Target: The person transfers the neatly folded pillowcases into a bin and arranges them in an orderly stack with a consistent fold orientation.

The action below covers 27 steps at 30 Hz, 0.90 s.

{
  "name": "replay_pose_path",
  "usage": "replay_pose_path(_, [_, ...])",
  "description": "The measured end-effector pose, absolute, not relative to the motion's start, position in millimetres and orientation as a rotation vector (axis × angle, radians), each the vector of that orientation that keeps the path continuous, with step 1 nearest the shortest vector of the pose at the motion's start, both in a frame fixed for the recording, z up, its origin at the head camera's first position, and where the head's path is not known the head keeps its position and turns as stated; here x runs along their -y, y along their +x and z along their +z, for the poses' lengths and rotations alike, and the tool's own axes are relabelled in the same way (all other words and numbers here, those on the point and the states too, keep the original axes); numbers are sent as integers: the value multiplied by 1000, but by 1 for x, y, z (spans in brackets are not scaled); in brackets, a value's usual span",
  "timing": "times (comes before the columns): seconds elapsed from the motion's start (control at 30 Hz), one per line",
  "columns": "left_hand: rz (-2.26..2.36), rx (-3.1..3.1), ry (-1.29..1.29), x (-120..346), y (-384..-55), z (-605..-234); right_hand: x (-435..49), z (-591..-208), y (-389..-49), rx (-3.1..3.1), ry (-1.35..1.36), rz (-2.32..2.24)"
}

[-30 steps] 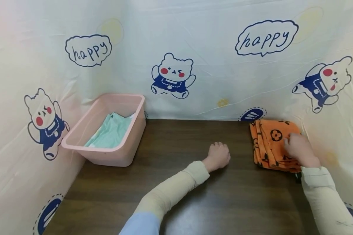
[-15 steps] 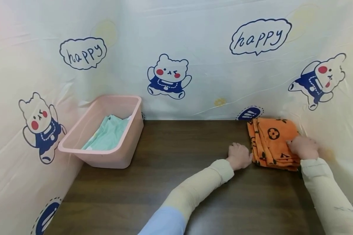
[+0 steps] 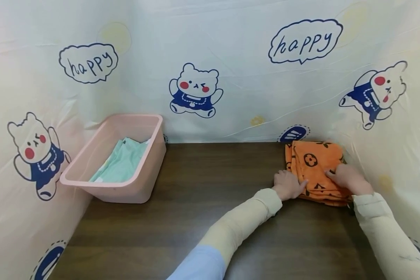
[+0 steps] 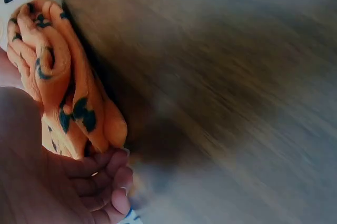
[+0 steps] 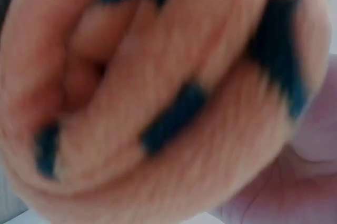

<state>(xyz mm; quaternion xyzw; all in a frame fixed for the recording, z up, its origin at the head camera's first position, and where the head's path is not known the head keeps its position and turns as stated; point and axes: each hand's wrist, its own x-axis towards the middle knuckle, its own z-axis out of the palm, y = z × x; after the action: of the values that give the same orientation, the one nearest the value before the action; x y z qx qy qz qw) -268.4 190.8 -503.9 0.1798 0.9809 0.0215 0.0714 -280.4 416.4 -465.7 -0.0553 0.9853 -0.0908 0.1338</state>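
Note:
A folded orange cloth [image 3: 315, 171] with dark flower prints lies at the back right of the table, its layered folds facing left. My left hand [image 3: 287, 184] grips its near left edge, thumb on top. In the left wrist view, the curled fingers [image 4: 118, 179] are at the bottom of the folds. On the opposite side my right hand [image 3: 352, 179] holds the right edge with its thumb over the top layer; its other fingers are hidden. Rolled layers of the cloth [image 5: 158, 98] fill the right wrist view, blurred, with part of the palm beside them.
A pink plastic basin [image 3: 154, 167] stands at the back left, with a folded mint-green cloth [image 3: 122, 159] inside. The dark wooden table [image 3: 210, 182] is bordered at the back and sides by a pale printed curtain [image 3: 245, 89].
My left hand has moved right to the orange cloth and taken its left edge. The right hand has shifted left a little, and the orange cloth has slid left with it.

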Motion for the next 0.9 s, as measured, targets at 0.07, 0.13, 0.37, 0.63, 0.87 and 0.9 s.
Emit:
replay_pose_path(0.07, [48, -2945, 538, -187, -268, -503, -415, -463, -279, -2862, -180, -291])
replay_pose_path(0.13, [19, -2942, 574, -186, -264, -503, -417, -461, -278, -2875, -189, -316])
replay_pose_path(0.37, [-127, -2866, 677, -179, -252, -500, -425, -470, -290, -2887, -252, -462])
replay_pose_path(0.63, [10, -2846, 649, -160, -264, -494, -424, -471, -292, -2879, -293, -448])
replay_pose_path(0.87, [78, -2970, 395, -163, -286, -491, -433, -483, -297, -2812, -233, -264])
replay_pose_path(0.9, [68, -2954, 355, -164, -287, -492, -433, -486, -297, -2815, -239, -219])
